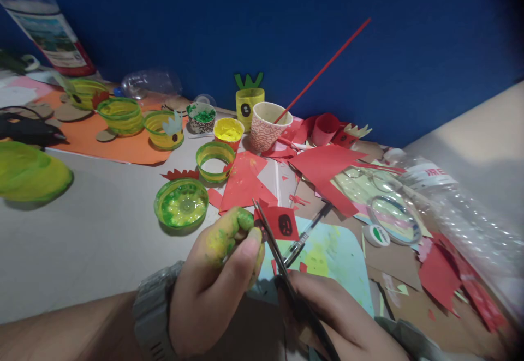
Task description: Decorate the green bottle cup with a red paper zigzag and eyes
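Paper (285,223), red with a dark drawn mark, is pinched between thumb and curled fingertips of the paint-smeared left hand (223,274); scissors (275,248) are gripped by the right hand (331,306), its fingers wrapped about the handles, and the blades are laid across the paper's left part, above a pale blue sheet (347,247)

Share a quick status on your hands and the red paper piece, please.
Left hand pinching red paper piece, black drawing showing. Right hand gripping scissors, set across the paper. Pen lying close by.
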`<state>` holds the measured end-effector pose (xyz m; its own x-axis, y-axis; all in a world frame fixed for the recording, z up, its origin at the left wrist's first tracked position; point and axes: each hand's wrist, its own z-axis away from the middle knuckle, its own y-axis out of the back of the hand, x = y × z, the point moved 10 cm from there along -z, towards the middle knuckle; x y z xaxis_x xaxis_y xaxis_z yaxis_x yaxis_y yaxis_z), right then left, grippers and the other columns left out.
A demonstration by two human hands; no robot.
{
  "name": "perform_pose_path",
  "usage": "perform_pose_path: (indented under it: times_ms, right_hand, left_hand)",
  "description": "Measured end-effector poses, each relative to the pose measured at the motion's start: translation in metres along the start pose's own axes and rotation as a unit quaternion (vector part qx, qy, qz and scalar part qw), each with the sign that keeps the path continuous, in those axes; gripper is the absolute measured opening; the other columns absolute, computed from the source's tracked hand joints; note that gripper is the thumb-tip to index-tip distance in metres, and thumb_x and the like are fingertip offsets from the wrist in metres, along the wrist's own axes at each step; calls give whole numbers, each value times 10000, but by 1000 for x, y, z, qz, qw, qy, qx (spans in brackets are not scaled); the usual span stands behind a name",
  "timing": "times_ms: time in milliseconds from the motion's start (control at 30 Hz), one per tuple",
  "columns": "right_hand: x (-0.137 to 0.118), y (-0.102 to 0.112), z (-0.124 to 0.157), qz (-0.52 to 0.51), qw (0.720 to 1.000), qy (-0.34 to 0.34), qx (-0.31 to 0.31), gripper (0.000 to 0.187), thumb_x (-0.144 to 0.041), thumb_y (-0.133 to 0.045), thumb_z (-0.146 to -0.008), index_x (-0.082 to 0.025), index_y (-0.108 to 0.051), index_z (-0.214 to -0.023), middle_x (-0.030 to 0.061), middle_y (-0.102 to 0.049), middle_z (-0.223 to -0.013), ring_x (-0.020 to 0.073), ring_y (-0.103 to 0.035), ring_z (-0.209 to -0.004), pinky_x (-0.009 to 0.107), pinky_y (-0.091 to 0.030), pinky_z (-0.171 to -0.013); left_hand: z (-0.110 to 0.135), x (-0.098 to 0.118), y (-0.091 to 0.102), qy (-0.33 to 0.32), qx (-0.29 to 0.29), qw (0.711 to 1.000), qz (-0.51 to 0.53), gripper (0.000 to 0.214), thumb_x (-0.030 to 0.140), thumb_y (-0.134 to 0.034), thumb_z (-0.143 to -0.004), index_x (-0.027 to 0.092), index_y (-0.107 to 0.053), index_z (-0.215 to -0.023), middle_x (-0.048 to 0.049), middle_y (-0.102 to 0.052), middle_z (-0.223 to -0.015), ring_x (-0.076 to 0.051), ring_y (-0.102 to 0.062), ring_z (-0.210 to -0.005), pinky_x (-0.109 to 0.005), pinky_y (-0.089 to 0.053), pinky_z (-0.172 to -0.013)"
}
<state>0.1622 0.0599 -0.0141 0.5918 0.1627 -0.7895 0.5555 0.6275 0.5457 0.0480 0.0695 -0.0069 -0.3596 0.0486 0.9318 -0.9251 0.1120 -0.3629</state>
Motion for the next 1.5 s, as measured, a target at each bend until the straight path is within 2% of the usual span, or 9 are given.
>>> perform_pose_path:
  times_ms: [133,333,600,833,967,1067,1200,1333,1500]
  right_hand:
    - [1,1,1,1,1000,-20,6,330,-408,-450,-904,-220,-617,-689,25,-625,-689,177,-612,-671,248,-515,-625]
    - [-2,-1,-2,-22,1000,0,1,493,-624,-439,-871,-215,-606,-653,23,-610,-649,170,-602,-620,238,-506,-586]
    - [0,0,-4,6,999,18,27,611,-725,-340,-849,-215,-594,-626,24,-584,-600,170,-590,-574,239,-505,-538]
    - [-4,1,-5,-12,999,30,27,568,-682,-379,-858,-216,-593,-615,20,-582,-582,163,-579,-546,234,-516,-527]
    - [0,2,-1,-10,1000,-2,19,444,-568,-454,-869,-222,-614,-640,20,-592,-618,165,-591,-589,230,-521,-542]
    - [0,4,1,-12,1000,-11,20,382,-491,-492,-870,-216,-621,-638,23,-592,-630,165,-593,-606,232,-527,-564]
    - [-5,4,0,-17,1000,3,25,397,-417,-422,-916,-213,-602,-626,23,-581,-609,157,-576,-584,226,-522,-571]
    - [-7,3,-2,-15,1000,10,19,406,-437,-412,-917,-217,-591,-626,18,-572,-597,156,-561,-566,228,-513,-560]
    - [-3,1,-4,-14,1000,4,4,326,-416,-487,-862,-218,-580,-619,11,-577,-608,159,-571,-583,227,-506,-553]
  left_hand:
    - [0,-1,3,11,12,1000,-20,301,246,-361,-1005,194,-371,-709,37,-345,-586,-114,-304,-527,-235,-290,-488]
    - [-1,8,9,-4,31,990,-135,277,249,-405,-976,186,-419,-707,15,-398,-628,-120,-407,-578,-228,-394,-547]
    - [-3,8,10,-2,32,991,-129,274,276,-448,-956,184,-431,-700,9,-409,-623,-124,-426,-580,-221,-413,-534]
    - [-1,7,13,14,46,993,-105,273,272,-491,-938,180,-470,-682,7,-429,-620,-123,-433,-577,-223,-434,-557]
    - [-2,7,14,20,54,994,-95,250,272,-535,-915,182,-500,-684,4,-456,-630,-130,-470,-593,-247,-466,-615]
    - [-2,5,14,27,57,995,-80,232,269,-578,-889,183,-520,-682,4,-471,-624,-133,-484,-591,-242,-472,-599]
    - [-2,2,16,24,64,994,-86,231,269,-591,-878,182,-529,-673,-2,-484,-633,-141,-509,-624,-250,-495,-639]
    - [-1,2,13,21,51,993,-108,235,286,-576,-888,179,-535,-683,-15,-506,-663,-148,-525,-652,-277,-512,-702]
    - [-1,-1,14,38,53,994,-84,218,306,-606,-870,179,-550,-703,-23,-521,-667,-153,-529,-648,-275,-520,-676]
